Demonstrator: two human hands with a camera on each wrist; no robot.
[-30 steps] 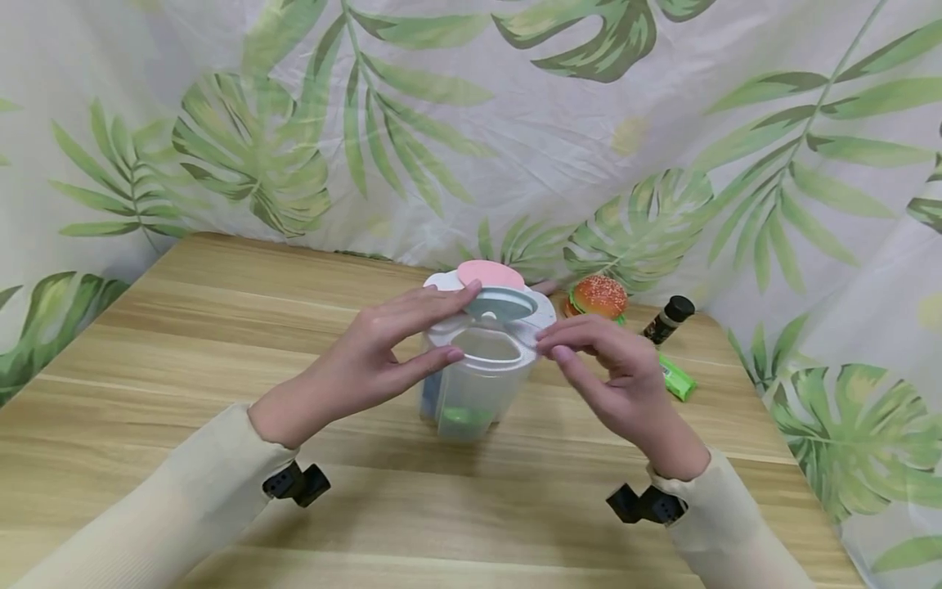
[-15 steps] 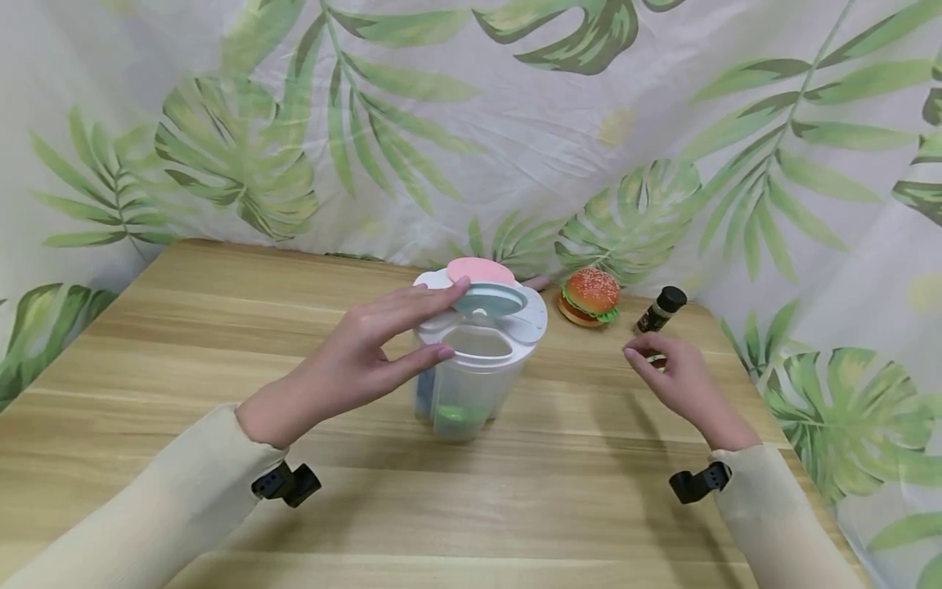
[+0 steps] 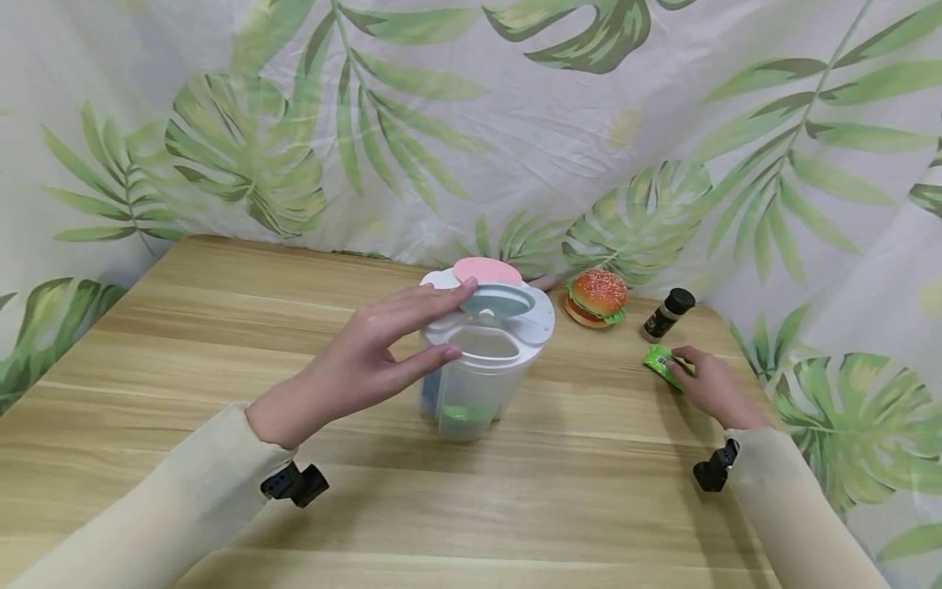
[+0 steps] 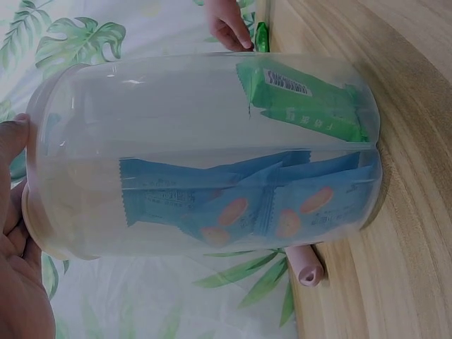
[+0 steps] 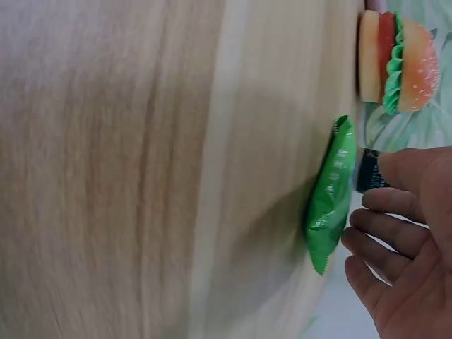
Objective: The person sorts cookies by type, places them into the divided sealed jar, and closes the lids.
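My left hand (image 3: 368,348) holds the white lid of a clear storage container (image 3: 487,383) at its left side, thumb by the near rim and fingers beside the raised grey-blue flap (image 3: 500,303). Beneath that flap the lid's opening shows. In the left wrist view, a green snack packet (image 4: 304,102) lies in one compartment, and several blue snack packets (image 4: 233,198) lie in another. My right hand (image 3: 710,384) is over another green snack packet (image 3: 655,360) on the table. The right wrist view shows its fingers loosely bent beside this packet, not closed round it.
Behind the loose packet stands a black-capped seasoning bottle (image 3: 668,314). A toy hamburger (image 3: 596,298) sits right of the container, near the table's back edge. A pink rolled item (image 4: 307,265) lies behind the container. Leaf-patterned cloth (image 3: 412,139) hangs behind the wooden table (image 3: 184,327).
My right hand has left the container's lid and moved right, down to the loose green snack packet. The left hand has stayed on the lid; the flap remains raised.
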